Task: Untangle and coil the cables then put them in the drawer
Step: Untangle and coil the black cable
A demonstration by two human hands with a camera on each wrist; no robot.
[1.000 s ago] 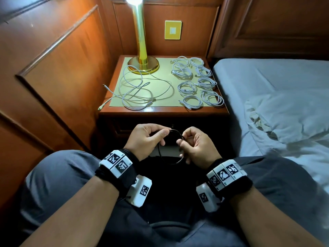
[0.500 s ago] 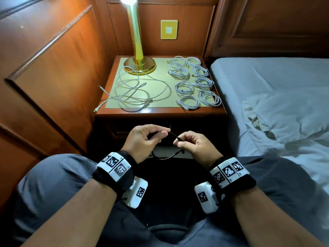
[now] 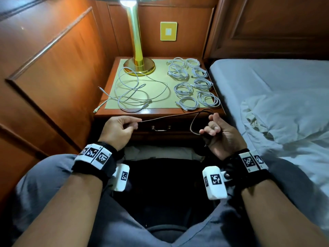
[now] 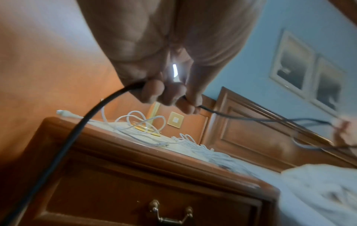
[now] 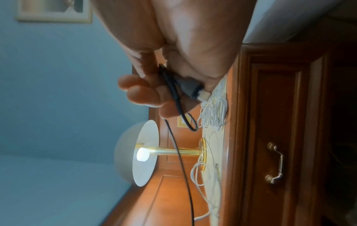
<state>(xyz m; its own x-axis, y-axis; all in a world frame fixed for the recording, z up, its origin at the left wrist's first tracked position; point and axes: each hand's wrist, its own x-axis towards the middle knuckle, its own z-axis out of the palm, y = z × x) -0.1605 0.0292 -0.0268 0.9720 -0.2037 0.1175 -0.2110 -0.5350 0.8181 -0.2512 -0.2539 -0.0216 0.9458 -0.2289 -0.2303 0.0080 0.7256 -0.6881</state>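
Observation:
A thin black cable [image 3: 170, 117] [image 4: 241, 118] [image 5: 180, 160] is stretched taut between my two hands in front of the nightstand. My left hand [image 3: 121, 130] [image 4: 170, 97] grips it in curled fingers, its tail hanging down. My right hand [image 3: 216, 130] [image 5: 154, 94] holds the plug end [image 5: 190, 87] and a small loop [image 3: 195, 123]. A loose tangle of white cable [image 3: 135, 93] lies on the nightstand's left half. Several coiled white cables [image 3: 193, 84] lie on the right half. The drawer [image 3: 161, 129] [image 4: 170, 212] [image 5: 278, 163] below is shut.
A brass lamp [image 3: 138, 50] stands at the back of the nightstand [image 3: 156, 113]. Wooden wall panels [image 3: 53, 68] close in on the left. A bed [image 3: 276, 97] with a crumpled sheet lies at the right. My knees are below, with a dark gap between them.
My hands have moved apart and up toward the nightstand front. The black cable, before a small loop between them, now runs straight from one hand to the other.

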